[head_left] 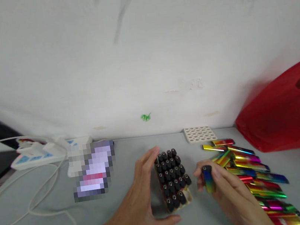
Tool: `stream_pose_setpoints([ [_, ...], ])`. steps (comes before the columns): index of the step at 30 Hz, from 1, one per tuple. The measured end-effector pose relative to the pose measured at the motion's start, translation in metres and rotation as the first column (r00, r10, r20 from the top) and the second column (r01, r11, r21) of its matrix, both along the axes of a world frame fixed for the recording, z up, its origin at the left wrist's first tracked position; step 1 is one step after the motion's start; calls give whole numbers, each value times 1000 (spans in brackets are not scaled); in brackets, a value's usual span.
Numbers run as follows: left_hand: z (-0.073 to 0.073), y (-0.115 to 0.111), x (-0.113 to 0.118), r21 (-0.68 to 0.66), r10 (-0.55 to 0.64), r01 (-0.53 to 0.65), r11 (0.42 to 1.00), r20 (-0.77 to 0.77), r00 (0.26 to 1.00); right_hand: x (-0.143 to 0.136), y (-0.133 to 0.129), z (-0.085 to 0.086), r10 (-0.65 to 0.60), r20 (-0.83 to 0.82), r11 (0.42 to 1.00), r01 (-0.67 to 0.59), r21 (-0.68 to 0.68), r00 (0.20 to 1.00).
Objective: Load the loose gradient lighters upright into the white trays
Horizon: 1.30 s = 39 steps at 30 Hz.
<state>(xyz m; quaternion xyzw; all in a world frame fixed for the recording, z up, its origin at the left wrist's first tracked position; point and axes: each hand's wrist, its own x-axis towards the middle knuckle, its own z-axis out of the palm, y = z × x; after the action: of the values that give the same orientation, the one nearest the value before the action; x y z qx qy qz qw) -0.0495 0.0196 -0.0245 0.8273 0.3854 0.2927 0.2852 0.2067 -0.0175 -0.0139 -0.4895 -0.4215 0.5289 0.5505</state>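
Observation:
My right hand [219, 181] pinches a vape pen [208, 180] with a black mouthpiece and a shiny body fading from blue to yellow, held upright just right of the tray. The pale tray [189, 196] holds several rows of vape pens [172, 173], black mouthpieces up. At its front right corner one slot is bare. My left hand [140, 196] curves round the tray's left side, thumb and fingers spread, fingertips by the back left corner and thumb before the front edge. Whether it touches the tray I cannot tell.
Loose shiny vape pens [267, 177] lie piled at the right. A white holed plate [200, 134] lies by the wall. A red bag [282, 111] stands at the back right. At the left are a phone [96, 169], a power strip [38, 155] and white cables [30, 207].

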Motion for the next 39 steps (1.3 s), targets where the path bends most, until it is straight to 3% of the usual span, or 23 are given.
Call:
stream_pose_setpoints([
  [3,5,1,1,97,-9,13,995,-42,999,8,-1,-2,12,162,992,-32,121,987],
  [8,10,5,0,219,-91,124,968,-154,984,14,-2,-4,100,282,971,-155,181,954],
  [12,9,7,-1,260,-123,168,951,-181,976,12,0,6,158,533,864,-378,334,831],
  [15,8,9,-2,284,-127,173,943,-173,977,12,1,6,136,622,812,-447,377,771],
  [21,9,9,-1,287,-117,165,944,-177,977,19,0,-6,135,640,809,-457,369,756],
  [31,10,8,0,319,-123,170,932,-162,979,21,2,-7,98,658,799,-454,396,747],
  [36,7,7,1,436,-158,213,874,-159,975,12,-2,1,19,652,777,-421,468,758],
  [39,6,6,1,486,-172,227,844,-156,973,13,-5,5,-76,716,781,-405,475,694],
])
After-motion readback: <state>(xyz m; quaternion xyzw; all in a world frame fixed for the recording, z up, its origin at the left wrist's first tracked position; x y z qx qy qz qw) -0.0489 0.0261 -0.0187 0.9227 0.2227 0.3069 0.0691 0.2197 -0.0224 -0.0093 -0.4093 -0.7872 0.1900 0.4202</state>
